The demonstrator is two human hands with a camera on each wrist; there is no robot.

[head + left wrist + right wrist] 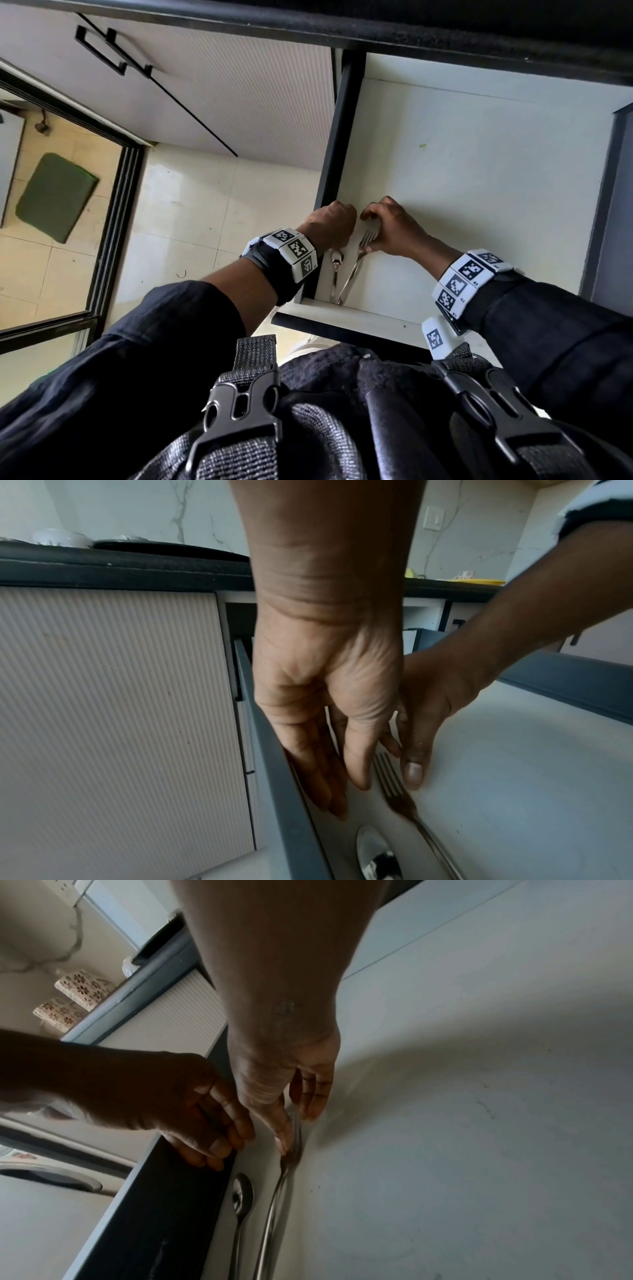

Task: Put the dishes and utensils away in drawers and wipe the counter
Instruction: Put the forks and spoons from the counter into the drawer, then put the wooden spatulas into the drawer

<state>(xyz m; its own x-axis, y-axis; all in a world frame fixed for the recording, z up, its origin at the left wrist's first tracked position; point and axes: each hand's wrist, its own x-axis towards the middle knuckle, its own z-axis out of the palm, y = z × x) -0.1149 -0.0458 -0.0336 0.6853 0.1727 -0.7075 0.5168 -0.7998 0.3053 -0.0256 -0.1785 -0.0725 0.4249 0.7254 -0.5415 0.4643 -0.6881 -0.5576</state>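
Observation:
An open drawer (479,188) with a white floor and dark walls stands pulled out below the black counter. A metal spoon (336,265) and a metal fork (356,265) lie side by side in its near left corner, handles toward me. My left hand (337,219) reaches down against the drawer's left wall just beyond the spoon (375,856), fingers straight (322,785), holding nothing. My right hand (373,222) hovers over the fork's tines (387,775), its thumb (413,772) lying beside them and its fingers (310,1096) loosely extended. The fork (284,1177) rests on the drawer floor.
On the counter edge (120,569) sit a white bowl (61,538), a dark plate (164,549) and a yellow plate (479,581). A ribbed closed cabinet front (222,85) with a black handle (113,51) is left of the drawer. Most of the drawer floor is bare.

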